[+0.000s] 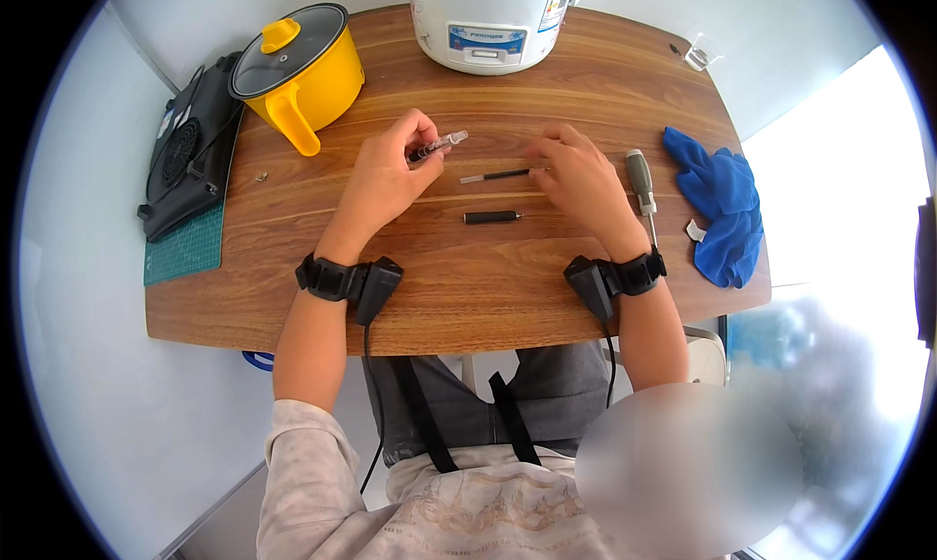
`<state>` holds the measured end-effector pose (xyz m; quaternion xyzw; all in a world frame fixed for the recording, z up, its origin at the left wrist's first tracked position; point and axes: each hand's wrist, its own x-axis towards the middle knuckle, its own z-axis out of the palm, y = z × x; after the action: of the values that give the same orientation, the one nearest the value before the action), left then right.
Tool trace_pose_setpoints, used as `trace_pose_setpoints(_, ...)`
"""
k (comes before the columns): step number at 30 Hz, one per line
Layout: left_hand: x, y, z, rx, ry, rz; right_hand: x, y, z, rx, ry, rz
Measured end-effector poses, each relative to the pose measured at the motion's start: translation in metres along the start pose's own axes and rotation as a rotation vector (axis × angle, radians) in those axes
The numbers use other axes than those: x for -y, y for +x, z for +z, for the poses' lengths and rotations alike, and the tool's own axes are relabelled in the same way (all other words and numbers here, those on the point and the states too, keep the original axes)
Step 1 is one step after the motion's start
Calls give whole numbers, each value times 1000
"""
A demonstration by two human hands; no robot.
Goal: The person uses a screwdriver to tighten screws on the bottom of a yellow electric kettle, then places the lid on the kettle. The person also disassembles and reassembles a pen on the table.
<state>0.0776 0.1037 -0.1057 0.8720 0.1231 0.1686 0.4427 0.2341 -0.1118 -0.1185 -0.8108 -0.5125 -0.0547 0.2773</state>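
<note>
My left hand [395,170] is closed on a clear pen piece with a dark section [444,142], held at an angle above the wooden desk. My right hand [581,184] hovers with bent fingers apart at the right end of a thin pen refill [493,176]; I cannot tell whether a fingertip touches it. Below the refill lies a short black pen barrel [488,217]. Right of my right hand is a grey-handled screwdriver [639,180], its lower shaft partly behind my wrist. Both wrists wear black strapped devices with cables.
Around the wooden desk [459,297] are a yellow lidded pot [322,82], a white rice cooker [498,4], a black device with a fan grille [190,140] on a green mat [181,253], a blue cloth [722,219] and a small clear container [701,53].
</note>
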Motion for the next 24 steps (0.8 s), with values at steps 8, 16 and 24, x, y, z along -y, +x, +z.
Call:
trace_pose_setpoints(8, 2, -2, -3, 51, 30, 12, 6, 5, -7, 13, 86, 168)
trace_pose_setpoints(16, 5, -1, -1, -28, 51, 1, 1, 10, -7, -194, 158, 168)
trace_pose_setpoints(24, 5, 0, -1, -39, 17, 41, 6, 9, -8, -202, 132, 167)
